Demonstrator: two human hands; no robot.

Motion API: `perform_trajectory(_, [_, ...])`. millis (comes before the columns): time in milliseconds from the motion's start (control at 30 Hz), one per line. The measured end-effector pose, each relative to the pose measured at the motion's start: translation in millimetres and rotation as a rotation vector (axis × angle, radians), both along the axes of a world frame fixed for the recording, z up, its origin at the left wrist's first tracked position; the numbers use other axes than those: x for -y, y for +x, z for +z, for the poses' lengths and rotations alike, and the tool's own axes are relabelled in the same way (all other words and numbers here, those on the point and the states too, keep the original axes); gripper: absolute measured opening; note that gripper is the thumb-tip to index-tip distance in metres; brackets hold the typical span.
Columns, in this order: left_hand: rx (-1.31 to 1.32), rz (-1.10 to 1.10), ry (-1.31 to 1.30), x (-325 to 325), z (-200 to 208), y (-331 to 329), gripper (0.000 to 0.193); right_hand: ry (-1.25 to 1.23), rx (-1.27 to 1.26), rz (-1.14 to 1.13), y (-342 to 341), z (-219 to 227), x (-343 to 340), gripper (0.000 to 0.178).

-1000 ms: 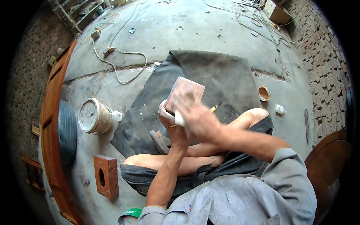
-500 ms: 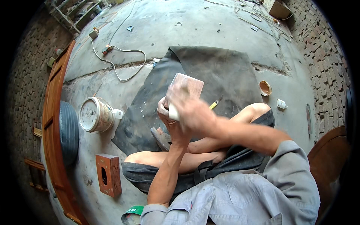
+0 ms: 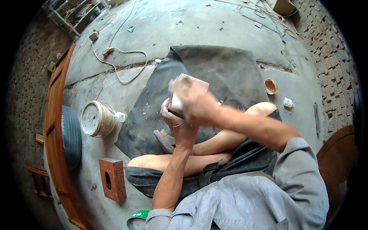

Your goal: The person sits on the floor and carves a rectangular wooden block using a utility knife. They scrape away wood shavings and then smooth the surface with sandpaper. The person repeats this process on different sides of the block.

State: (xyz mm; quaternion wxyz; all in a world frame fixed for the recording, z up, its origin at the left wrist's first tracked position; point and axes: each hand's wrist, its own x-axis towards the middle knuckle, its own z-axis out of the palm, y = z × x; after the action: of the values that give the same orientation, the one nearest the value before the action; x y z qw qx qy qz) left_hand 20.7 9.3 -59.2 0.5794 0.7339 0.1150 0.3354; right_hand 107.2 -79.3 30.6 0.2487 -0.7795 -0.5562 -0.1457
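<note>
A box-like wooden block [image 3: 200,84], reddish with a whitish dusty face, is held up over the dark sheet [image 3: 230,69] between my crossed legs. My left hand [image 3: 174,119] grips it from below and the left, its fingers dusted white. Across the block's upper face lies my right hand [image 3: 201,105], smeared by motion. Whether anything is under its fingers I cannot make out. Just beyond my right forearm a cutter knife [image 3: 222,101] lies on the sheet, mostly hidden.
To the left stand a white bucket [image 3: 96,118], a brown tissue box [image 3: 112,180], a tyre [image 3: 71,134] and a long wooden frame [image 3: 53,153]. On the right are a small tub [image 3: 271,87] and a white bottle [image 3: 288,102]. A cable [image 3: 130,82] crosses the floor.
My right hand has shifted slightly over the block and stays blurred. My right forearm now covers most of the cutter knife. My left hand keeps its grip.
</note>
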Motion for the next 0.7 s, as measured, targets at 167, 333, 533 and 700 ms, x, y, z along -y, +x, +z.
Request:
perform_trajectory(167, [-0.028, 0.075, 0.324, -5.6, -0.2, 0.4, 0.099, -0.047, -0.354, -0.085, 24.1, 17.2, 4.9, 0.061])
perform_trajectory(333, [0.110, -0.052, -0.226, -3.5, -0.9, -1.9, 0.111, 0.093, -0.055, 0.210, -19.2, -0.4, -0.7, 0.056])
perform_trajectory(533, [-0.077, 0.094, 0.552, -8.7, 12.2, -2.1, 0.107, -0.033, -0.109, 0.050, 40.9, 11.2, 15.4, 0.062])
perform_trajectory(700, [-0.032, 0.018, 0.401, -9.3, 28.3, -1.4, 0.119, -0.041, -0.084, -0.079, 56.0, 9.8, 28.5, 0.058])
